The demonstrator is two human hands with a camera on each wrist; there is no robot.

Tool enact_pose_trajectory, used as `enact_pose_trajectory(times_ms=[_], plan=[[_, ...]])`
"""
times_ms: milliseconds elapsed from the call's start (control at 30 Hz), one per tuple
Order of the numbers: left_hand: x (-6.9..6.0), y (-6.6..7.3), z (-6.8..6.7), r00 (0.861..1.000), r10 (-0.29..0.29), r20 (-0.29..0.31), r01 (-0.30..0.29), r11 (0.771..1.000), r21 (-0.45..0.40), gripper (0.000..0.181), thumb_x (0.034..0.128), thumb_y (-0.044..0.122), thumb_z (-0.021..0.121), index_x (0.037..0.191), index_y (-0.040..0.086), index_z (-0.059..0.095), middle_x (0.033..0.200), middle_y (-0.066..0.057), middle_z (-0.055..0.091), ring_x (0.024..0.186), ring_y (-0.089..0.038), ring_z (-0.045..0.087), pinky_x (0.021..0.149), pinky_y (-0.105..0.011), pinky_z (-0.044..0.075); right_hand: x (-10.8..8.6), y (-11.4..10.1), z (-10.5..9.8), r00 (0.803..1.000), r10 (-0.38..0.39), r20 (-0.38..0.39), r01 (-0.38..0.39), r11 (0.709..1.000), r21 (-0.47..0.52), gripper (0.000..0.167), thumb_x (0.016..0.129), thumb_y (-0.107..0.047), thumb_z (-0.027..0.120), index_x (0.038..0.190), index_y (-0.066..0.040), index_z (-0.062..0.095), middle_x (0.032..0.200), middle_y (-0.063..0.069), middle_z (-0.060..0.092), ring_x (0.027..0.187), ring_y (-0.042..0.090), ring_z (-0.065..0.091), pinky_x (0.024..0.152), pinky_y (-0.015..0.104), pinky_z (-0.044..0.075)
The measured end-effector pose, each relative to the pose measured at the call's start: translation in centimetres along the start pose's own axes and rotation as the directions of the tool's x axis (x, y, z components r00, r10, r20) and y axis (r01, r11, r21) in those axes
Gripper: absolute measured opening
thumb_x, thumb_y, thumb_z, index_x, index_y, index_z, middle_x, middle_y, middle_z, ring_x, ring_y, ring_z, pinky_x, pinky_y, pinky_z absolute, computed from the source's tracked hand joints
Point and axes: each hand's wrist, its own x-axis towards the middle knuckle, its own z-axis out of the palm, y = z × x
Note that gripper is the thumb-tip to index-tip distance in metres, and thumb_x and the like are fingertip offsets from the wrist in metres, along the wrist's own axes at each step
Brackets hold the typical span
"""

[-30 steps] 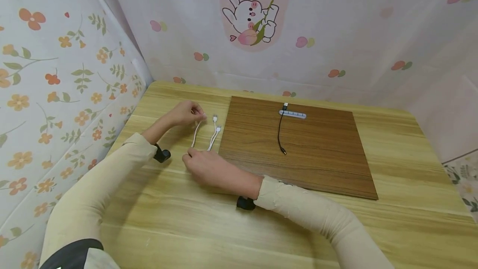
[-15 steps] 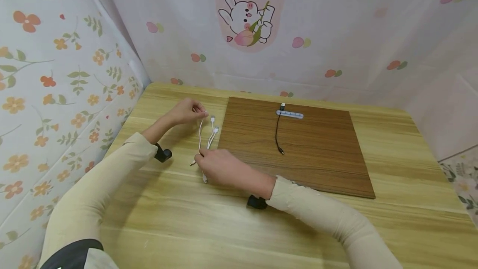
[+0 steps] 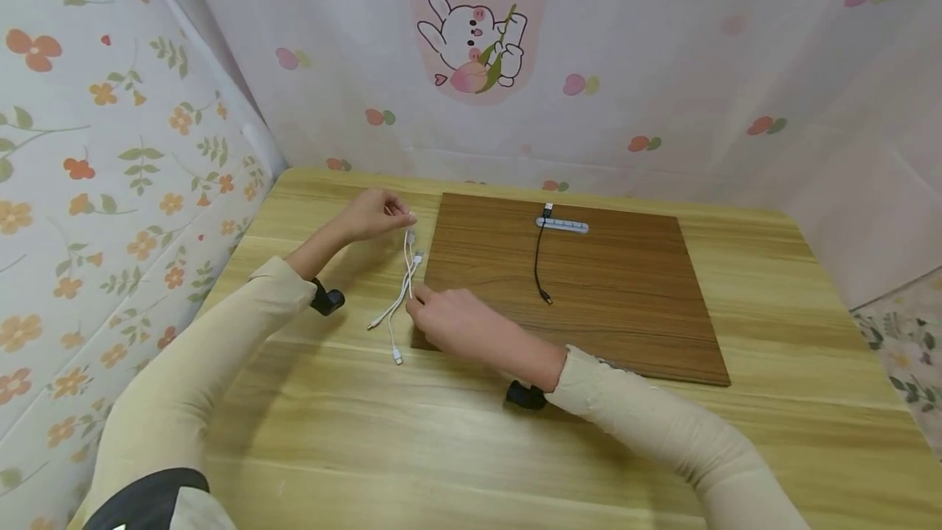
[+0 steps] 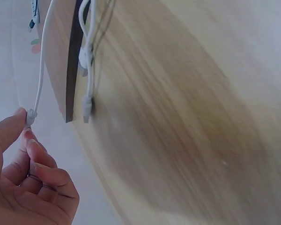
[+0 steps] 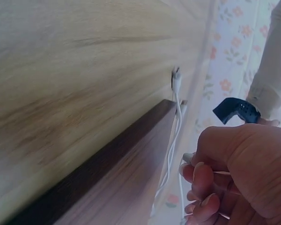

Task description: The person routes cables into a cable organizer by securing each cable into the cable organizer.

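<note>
A white USB cable (image 4: 41, 65) is stretched between both hands. My left hand (image 3: 374, 216) pinches one end of it between thumb and forefinger, just left of the brown board (image 3: 618, 293). At the board's left edge, my right hand (image 3: 462, 322) pinches the other end, a white plug (image 5: 188, 158). Two more white cables (image 5: 171, 154) lie on the table between the hands, their ends pointing away from and toward me. On the board, a black USB cable (image 3: 537, 260) sits with its top in a pale blue cable holder (image 3: 568, 226).
The light wooden table (image 3: 456, 448) extends around the board. Black camera mounts (image 3: 327, 299) are worn on both wrists. A printed cloth (image 3: 331, 39) hangs behind the table, and a floral one (image 3: 125, 211) at the left.
Both hands have moved right with the pinched cable, the right hand farther, up to the board's edge. The lower ends of the two lying white cables have come into sight.
</note>
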Motion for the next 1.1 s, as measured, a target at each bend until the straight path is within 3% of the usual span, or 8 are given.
enact_pose_trajectory(times_ms=[333, 600, 833, 1100], plan=[[1.1, 1.4, 0.7, 1.000, 0.021, 0.003, -0.021, 1.000, -0.008, 0.022, 0.0978, 0.019, 0.072, 0.095, -0.002, 0.068, 0.093, -0.014, 0.066, 0.085, -0.028, 0.062, 0.071, -0.035, 0.047, -1.3, 1.2, 0.0, 1.000, 0.023, 0.010, -0.023, 1.000, 0.001, 0.025, 0.098, -0.009, 0.069, 0.122, 0.000, 0.067, 0.108, 0.010, 0.062, 0.065, 0.009, 0.054, 0.049, 0.019, 0.044], [2.1, 2.6, 1.3, 0.999, 0.047, -0.004, -0.047, 0.998, -0.044, 0.022, 0.0983, 0.021, 0.071, 0.096, -0.001, 0.068, 0.094, -0.013, 0.066, 0.085, -0.027, 0.062, 0.073, -0.036, 0.048, -2.5, 2.3, 0.1, 0.999, 0.024, -0.024, -0.024, 1.000, -0.015, 0.019, 0.098, -0.005, 0.066, 0.116, 0.001, 0.068, 0.108, 0.012, 0.062, 0.061, 0.009, 0.055, 0.047, 0.021, 0.045], [3.3, 3.7, 1.9, 0.997, 0.074, -0.009, -0.074, 0.996, -0.053, 0.021, 0.0979, 0.020, 0.072, 0.096, 0.000, 0.068, 0.093, -0.012, 0.066, 0.085, -0.027, 0.062, 0.070, -0.034, 0.047, -3.4, 2.9, -0.2, 0.998, 0.053, 0.014, -0.052, 0.998, -0.034, 0.028, 0.099, -0.007, 0.067, 0.126, 0.003, 0.066, 0.110, 0.014, 0.062, 0.063, 0.011, 0.056, 0.047, 0.022, 0.045], [4.2, 4.6, 3.0, 0.997, 0.077, -0.016, -0.077, 0.995, -0.060, 0.020, 0.0972, 0.020, 0.073, 0.095, 0.001, 0.068, 0.091, -0.011, 0.066, 0.085, -0.026, 0.062, 0.069, -0.033, 0.047, -4.6, 3.8, 0.1, 0.998, 0.060, -0.005, -0.060, 0.997, -0.044, 0.025, 0.098, -0.007, 0.069, 0.121, 0.003, 0.068, 0.109, 0.015, 0.064, 0.064, 0.012, 0.059, 0.049, 0.023, 0.048]])
